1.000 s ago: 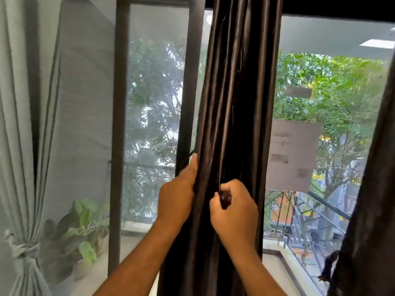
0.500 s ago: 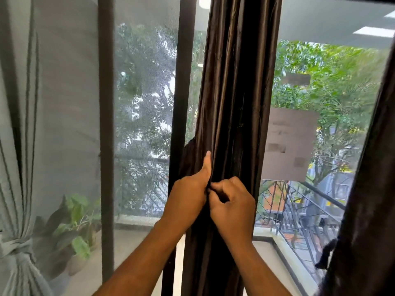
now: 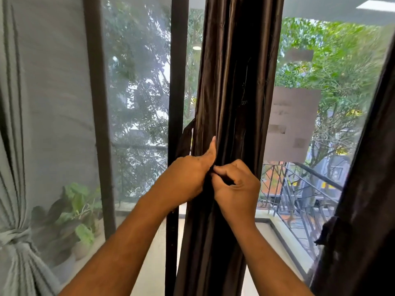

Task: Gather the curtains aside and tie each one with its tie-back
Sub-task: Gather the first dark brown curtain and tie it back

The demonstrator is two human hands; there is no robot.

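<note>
Now the dark brown curtain (image 3: 230, 103) hangs bunched mid-window; my left hand (image 3: 186, 178) grips its folds, thumb up, right hand (image 3: 235, 189) pinches fabric. I'd keep pleats tight and bring the tie-back (image 3: 186, 139) round

Daylight fills tall glass panes (image 3: 136, 92) set in dark frames (image 3: 96, 103); green trees (image 3: 333, 67) stand outside, a potted plant (image 3: 81, 212) (behind mesh) beside a railing (image 3: 299, 201).

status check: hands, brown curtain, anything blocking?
Left hand grips brown curtain, thumb up. Right hand pinches a fold beside it. Curtain bunched, tie-back hanging loose behind, not yet around. Nothing blocking.
</note>
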